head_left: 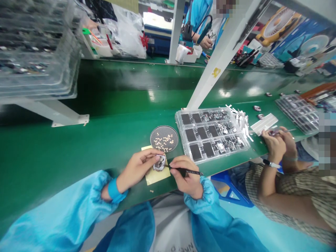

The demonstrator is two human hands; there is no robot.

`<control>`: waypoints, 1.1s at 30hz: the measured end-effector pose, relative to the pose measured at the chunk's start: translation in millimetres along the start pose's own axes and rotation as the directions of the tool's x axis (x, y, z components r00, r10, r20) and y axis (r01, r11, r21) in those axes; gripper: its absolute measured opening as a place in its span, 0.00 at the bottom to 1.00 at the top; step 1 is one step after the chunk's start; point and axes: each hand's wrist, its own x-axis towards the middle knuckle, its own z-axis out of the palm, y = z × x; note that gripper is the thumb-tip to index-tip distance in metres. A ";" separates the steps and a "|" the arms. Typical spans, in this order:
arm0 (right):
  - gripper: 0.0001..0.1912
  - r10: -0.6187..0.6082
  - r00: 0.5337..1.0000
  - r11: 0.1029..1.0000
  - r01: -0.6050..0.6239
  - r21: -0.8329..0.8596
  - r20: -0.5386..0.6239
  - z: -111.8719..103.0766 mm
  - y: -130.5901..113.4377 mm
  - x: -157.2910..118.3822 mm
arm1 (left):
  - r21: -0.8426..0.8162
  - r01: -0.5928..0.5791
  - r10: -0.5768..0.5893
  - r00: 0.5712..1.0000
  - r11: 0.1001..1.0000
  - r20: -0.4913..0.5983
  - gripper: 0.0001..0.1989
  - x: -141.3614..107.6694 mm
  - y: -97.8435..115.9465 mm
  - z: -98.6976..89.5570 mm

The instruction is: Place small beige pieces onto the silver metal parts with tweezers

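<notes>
My left hand (138, 167) pinches a small squarish white-rimmed part (159, 163) above a yellow paper sheet (157, 177). From the right, my right hand (187, 175) grips a thin black tool (193, 172), its tip at the part's right edge. Just behind the part lies a round dark perforated dish (164, 130) with many small tan pieces (166, 141) on it. To the right, a clear compartment tray (186, 150) holds dark square pieces and silvery parts. One small tan piece (151, 191) lies near the table's front edge.
Thin white strips (243, 120) lie beside the tray. A co-worker's hands (275, 143) work at the right, near another tray (298, 113). A slanted white post (207, 82) stands behind the tray. Stacked clear trays (39, 84) rest on a raised shelf (56, 111) at left.
</notes>
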 end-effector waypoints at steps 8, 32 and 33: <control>0.13 -0.004 1.000 1.000 0.004 0.007 0.000 0.6 0.2 1.6 | 0.060 0.000 0.001 1.000 0.998 -0.018 0.16 -0.9 4.8 1.0; 0.03 -0.003 1.000 0.993 0.001 0.118 0.018 2.7 6.0 1.6 | 0.170 0.098 -0.092 0.995 0.981 -0.046 0.29 -2.6 4.0 -5.2; 0.03 -0.008 1.000 0.993 0.006 0.115 0.015 3.4 7.2 1.1 | 0.180 0.102 -0.094 0.994 0.978 -0.054 0.30 -1.8 5.1 -5.1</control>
